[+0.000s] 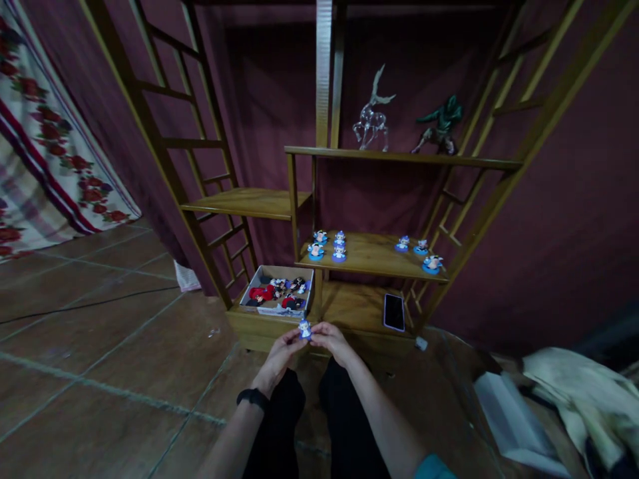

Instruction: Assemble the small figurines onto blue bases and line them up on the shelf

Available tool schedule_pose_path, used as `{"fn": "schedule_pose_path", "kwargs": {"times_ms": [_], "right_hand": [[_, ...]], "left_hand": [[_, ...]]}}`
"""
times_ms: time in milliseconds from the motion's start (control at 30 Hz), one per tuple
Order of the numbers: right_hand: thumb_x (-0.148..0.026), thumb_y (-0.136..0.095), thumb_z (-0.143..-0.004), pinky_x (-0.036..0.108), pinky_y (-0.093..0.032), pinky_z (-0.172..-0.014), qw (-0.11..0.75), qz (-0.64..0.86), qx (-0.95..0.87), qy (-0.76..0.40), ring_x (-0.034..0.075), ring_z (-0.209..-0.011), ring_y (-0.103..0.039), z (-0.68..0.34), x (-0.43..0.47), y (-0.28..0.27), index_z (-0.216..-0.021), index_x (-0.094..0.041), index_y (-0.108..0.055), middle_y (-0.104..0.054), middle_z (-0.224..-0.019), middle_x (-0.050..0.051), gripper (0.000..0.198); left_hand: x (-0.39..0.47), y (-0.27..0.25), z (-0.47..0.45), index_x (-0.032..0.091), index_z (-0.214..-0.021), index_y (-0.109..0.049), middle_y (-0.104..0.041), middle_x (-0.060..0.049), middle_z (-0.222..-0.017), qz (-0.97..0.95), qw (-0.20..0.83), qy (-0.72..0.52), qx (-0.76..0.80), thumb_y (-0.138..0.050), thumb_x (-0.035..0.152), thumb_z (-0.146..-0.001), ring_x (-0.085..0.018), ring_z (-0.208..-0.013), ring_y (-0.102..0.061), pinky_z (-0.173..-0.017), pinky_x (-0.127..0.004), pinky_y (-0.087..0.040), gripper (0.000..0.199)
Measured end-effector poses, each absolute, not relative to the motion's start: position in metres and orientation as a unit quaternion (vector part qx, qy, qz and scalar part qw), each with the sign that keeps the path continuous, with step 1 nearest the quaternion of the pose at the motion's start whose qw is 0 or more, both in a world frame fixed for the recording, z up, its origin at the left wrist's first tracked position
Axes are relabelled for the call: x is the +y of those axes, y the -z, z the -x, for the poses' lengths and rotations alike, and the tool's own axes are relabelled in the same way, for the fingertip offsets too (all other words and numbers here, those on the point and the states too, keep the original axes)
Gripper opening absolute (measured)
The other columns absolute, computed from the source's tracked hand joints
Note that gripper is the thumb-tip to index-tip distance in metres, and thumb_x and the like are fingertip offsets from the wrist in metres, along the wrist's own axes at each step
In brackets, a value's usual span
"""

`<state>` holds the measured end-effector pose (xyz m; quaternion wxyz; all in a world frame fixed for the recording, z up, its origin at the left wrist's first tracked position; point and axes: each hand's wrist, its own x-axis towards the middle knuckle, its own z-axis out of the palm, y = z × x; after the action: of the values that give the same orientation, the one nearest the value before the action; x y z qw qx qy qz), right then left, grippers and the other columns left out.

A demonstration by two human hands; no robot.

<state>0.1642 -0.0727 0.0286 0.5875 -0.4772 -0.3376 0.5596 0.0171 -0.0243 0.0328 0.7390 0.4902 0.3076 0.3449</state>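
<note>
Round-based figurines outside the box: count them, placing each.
8: held one. Shelf, left: back-left one, front-left one, back-right one, front-right one. Right: purple one, middle one, foremost one. None seems hidden.

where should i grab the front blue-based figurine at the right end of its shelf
Pinch the front blue-based figurine by the rim of its round base, probably from the front with the right hand once it leaves the held figurine. The base spreads under the body, near the front edge of the shelf; another figurine stands behind.
</note>
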Motion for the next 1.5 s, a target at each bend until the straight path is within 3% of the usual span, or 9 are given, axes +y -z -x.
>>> {"fn": "schedule_pose_path", "kwargs": {"times_ms": [267, 500, 700, 1067, 1233, 1500], "right_hand": [[-0.037, -0.075, -0.049, 0.029, -0.047, -0.066, 0.582, 0.485, -0.35, -0.55, 0.013, -0.065, -0.058, -0.177, -0.073, -0.026, -0.069, -0.018, -0.06, -0.06, -0.069, -0.002, 0.032], [-0.034, -0.076, -0.049, 0.028, -0.046, -0.065, 0.595, 0.489, -0.336, -0.542, 0.015, -0.069, -0.058, -0.183, -0.072, -0.019, -0.069, -0.018, -0.061, -0.06, -0.069, -0.002, 0.029], [-0.034, -0.075, -0.049, 0.028, -0.045, -0.065, 0.624, 0.478, -0.313, -0.534, 0.015, -0.071, -0.058, -0.188, -0.076, -0.026, -0.074, -0.019, -0.061, -0.061, -0.075, -0.001, 0.033], [-0.038, -0.071, -0.058, 0.026, -0.045, -0.062, 0.691, 0.413, -0.284, -0.521, 0.013, -0.067, -0.058, -0.207, -0.095, -0.04, -0.082, -0.019, -0.063, -0.063, -0.079, 0.001, 0.031], [-0.044, -0.068, -0.061, 0.025, -0.045, -0.06, 0.739, 0.372, -0.2, -0.525, 0.012, -0.062, -0.058, -0.215, -0.089, -0.027, -0.085, -0.017, -0.062, -0.065, -0.078, 0.003, 0.036], [-0.033, -0.072, -0.057, 0.024, -0.043, -0.057, 0.753, 0.344, -0.207, -0.522, 0.01, -0.057, -0.054, -0.223, -0.09, -0.028, -0.075, -0.015, -0.063, -0.063, -0.07, 0.001, 0.027]], "left_hand": [[-0.028, -0.033, -0.026, 0.015, -0.09, -0.067, -0.067, -0.008, -0.09, -0.555, 0.699, -0.314, 0.323, -0.072, 0.03, -0.058, -0.02, -0.087, -0.059, -0.085, -0.032, -0.039, 0.035], [-0.033, -0.044, -0.041, 0.017, -0.08, -0.068, -0.068, -0.007, -0.079, -0.56, 0.675, -0.309, 0.368, -0.076, 0.035, -0.048, -0.023, -0.079, -0.061, -0.082, -0.035, -0.042, 0.038], [-0.037, -0.044, -0.051, 0.015, -0.085, -0.068, -0.067, -0.01, -0.093, -0.531, 0.699, -0.315, 0.361, -0.075, 0.035, -0.052, -0.024, -0.089, -0.06, -0.084, -0.034, -0.041, 0.039], [-0.041, -0.061, -0.077, 0.013, -0.09, -0.067, -0.067, -0.009, -0.092, -0.559, 0.697, -0.312, 0.323, -0.072, 0.034, -0.059, -0.023, -0.091, -0.059, -0.087, -0.033, -0.039, 0.038], [-0.04, -0.081, -0.095, 0.011, -0.09, -0.065, -0.067, -0.01, -0.092, -0.572, 0.679, -0.334, 0.318, -0.07, 0.035, -0.06, -0.021, -0.089, -0.059, -0.084, -0.032, -0.04, 0.039], [-0.05, -0.148, -0.149, 0.012, -0.091, -0.062, -0.067, -0.008, -0.082, -0.692, 0.616, -0.265, 0.267, -0.068, 0.037, -0.061, -0.019, -0.074, -0.06, -0.067, -0.028, -0.045, 0.04]]}}
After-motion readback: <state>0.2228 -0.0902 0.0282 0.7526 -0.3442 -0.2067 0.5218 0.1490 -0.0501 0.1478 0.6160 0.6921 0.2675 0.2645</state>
